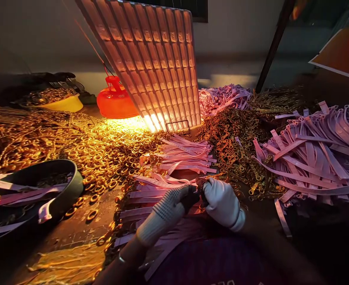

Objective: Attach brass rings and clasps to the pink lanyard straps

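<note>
My left hand (170,209), in a white glove with dark dots and dark fingertips, is closed over the pink straps. Close beside it is my right hand (222,202), gloved in white, its fingers curled in a fist. The fingertips of both hands nearly meet around something small and dark that I cannot make out. Pink straps (147,194) lie in a layered stack under and behind the hands. Another bundle of pink straps (189,152) lies just beyond, with brass-coloured rings (103,154) heaped to its left.
A plastic tray (162,59) stands tilted behind a red lamp (115,101). At the left are a dark basin (77,184) holding straps and a yellow bowl (67,103). Metal clasps (236,138) and a large strap pile (313,154) lie on the right.
</note>
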A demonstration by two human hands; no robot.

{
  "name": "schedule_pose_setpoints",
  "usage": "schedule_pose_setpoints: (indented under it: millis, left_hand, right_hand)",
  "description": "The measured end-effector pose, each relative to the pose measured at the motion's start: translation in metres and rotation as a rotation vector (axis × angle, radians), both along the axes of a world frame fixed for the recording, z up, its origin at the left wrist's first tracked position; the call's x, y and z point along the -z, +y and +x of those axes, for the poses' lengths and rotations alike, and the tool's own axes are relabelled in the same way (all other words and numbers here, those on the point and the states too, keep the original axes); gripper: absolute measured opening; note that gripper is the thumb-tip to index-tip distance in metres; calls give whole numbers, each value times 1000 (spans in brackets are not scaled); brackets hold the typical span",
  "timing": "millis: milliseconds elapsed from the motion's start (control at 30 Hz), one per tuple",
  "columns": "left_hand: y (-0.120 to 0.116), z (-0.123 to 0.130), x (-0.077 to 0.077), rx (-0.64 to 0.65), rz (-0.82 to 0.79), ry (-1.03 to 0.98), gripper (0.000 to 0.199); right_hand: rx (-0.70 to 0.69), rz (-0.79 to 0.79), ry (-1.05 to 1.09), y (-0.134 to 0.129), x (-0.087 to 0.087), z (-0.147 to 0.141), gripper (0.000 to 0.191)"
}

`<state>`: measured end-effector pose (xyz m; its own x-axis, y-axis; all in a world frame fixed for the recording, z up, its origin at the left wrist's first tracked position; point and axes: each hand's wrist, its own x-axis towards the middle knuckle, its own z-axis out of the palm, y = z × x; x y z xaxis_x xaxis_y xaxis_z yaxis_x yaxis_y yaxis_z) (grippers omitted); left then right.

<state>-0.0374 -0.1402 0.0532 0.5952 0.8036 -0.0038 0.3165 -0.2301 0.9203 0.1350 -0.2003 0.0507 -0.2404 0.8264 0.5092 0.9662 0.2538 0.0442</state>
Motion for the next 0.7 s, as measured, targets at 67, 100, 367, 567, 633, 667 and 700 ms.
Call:
schedule_pose_setpoints:
  millis: [67, 100, 367, 567, 633, 667, 700]
  left_hand:
    - [-1, -2, -1, -58, -71, -5, 24]
    - [-2, -3, -3, -101, -107, -8, 25]
    - [-14, 0, -7, -103, -140, 59, 29]
    - [6, 1, -12, 60, -2, 86, 31]
    - [18, -10, -26, 130, 27, 108, 26]
    - [26, -20, -34, 116, 40, 126, 22]
    - [34, -32, -43, 65, 45, 150, 18]
  right_hand:
    - [23, -134, -17, -4, -10, -1, 15]
    - [27, -203, -27, -5, -15, -2, 18]
    - [-235, -299, 6, 6, 6, 12, 13]
    - [-306, -62, -36, 12, 21, 15, 11]
    - [-269, 2, -95, 13, 19, 15, 18]
    - [-247, 26, -110, 14, 18, 15, 21]
    - [-222, 39, -107, 13, 17, 17, 22]
